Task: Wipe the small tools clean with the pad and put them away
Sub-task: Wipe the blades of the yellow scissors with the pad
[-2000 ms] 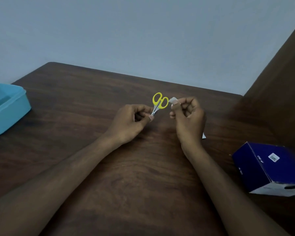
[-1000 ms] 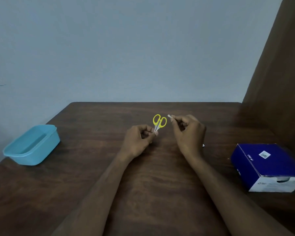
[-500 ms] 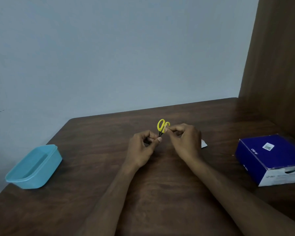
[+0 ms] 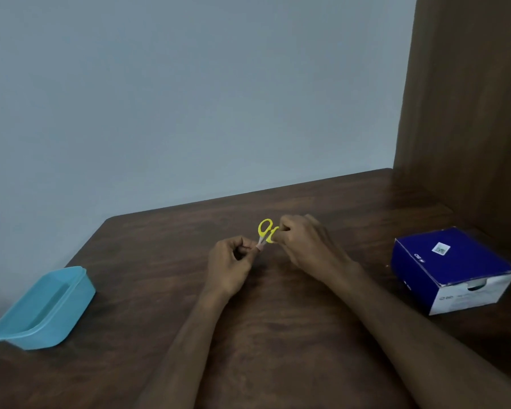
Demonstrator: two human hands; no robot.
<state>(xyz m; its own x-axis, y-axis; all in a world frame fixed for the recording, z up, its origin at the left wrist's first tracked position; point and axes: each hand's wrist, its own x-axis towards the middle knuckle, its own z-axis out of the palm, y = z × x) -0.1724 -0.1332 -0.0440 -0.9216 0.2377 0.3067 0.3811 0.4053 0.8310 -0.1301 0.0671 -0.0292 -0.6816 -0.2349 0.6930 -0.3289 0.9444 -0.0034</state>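
Small scissors with yellow handles are held above the middle of the dark wooden table. My left hand pinches their blade end between thumb and fingers. My right hand is curled against the right handle loop, fingers bunched around it. The white pad is hidden inside my right hand, so I cannot tell whether it touches the handle.
A light blue plastic container stands open at the table's left edge. A dark blue cardboard box sits at the right, beside a brown wooden panel. A pale wall runs behind the table.
My right hand has moved from beside the scissors onto the right handle loop. The camera has tilted up and turned left, so the blue container has come further into view.
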